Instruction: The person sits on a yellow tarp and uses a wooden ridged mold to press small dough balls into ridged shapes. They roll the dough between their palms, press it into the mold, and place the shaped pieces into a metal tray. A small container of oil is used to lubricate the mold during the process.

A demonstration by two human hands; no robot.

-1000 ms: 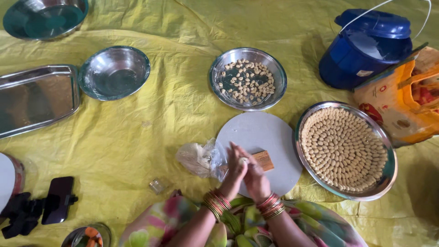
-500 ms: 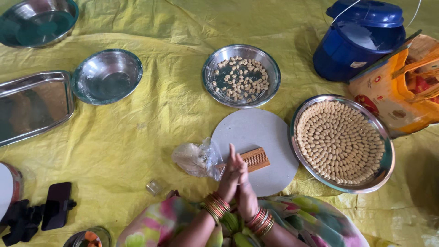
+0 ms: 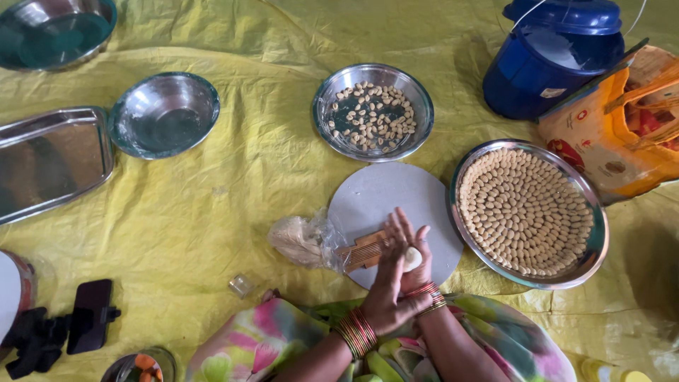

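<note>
My left hand [image 3: 387, 279] lies palm to palm over my right hand [image 3: 417, 272], and a small pale dough ball [image 3: 411, 258] shows between them. Both hands hover over the near edge of a round grey board [image 3: 385, 194]. A wooden comb [image 3: 362, 252] rests on the board just left of my hands. A clear plastic bag with dough [image 3: 300, 240] lies beside the board. To the right stands a steel plate [image 3: 595, 237] covered with several shaped dough pieces in rings. A steel bowl [image 3: 423, 106] with loose shaped pieces sits beyond the board.
An empty steel bowl [image 3: 164, 113], a steel tray [image 3: 49, 159] and another bowl [image 3: 53, 28] stand at left on the yellow sheet [image 3: 233, 205]. A blue lidded container [image 3: 552, 60] and an orange bag [image 3: 622, 127] are at the right rear. A phone on a stand [image 3: 88, 318] lies near left.
My pressed palms have slid against each other, the left hand moving forward over the right, and the dough ball now shows at the right edge. The view has shifted slightly.
</note>
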